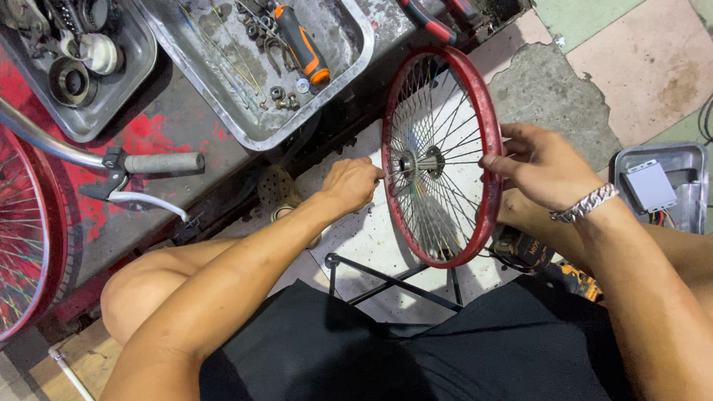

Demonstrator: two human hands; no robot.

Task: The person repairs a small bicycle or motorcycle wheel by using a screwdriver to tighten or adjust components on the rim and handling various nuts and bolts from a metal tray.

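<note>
A small red bicycle wheel rim (pixel 475 89) with thin metal spokes and a silver hub (pixel 423 161) stands upright on a black metal stand (pixel 386 281) between my knees. My left hand (pixel 353 182) is closed on the rim's left edge, fingers pinched near a spoke end. My right hand (pixel 536 165) grips the rim's right edge, thumb and fingers around it. A metal chain bracelet (pixel 587 204) circles my right wrist.
Two steel trays (pixel 349 63) of small parts lie on a red-stained bench, one holding an orange-black screwdriver (pixel 301 44). A bicycle handlebar grip (pixel 163 162) and another red wheel (pixel 26 238) are at left. A cordless drill (pixel 549 263) and a tray with a grey box (pixel 650 186) lie at right.
</note>
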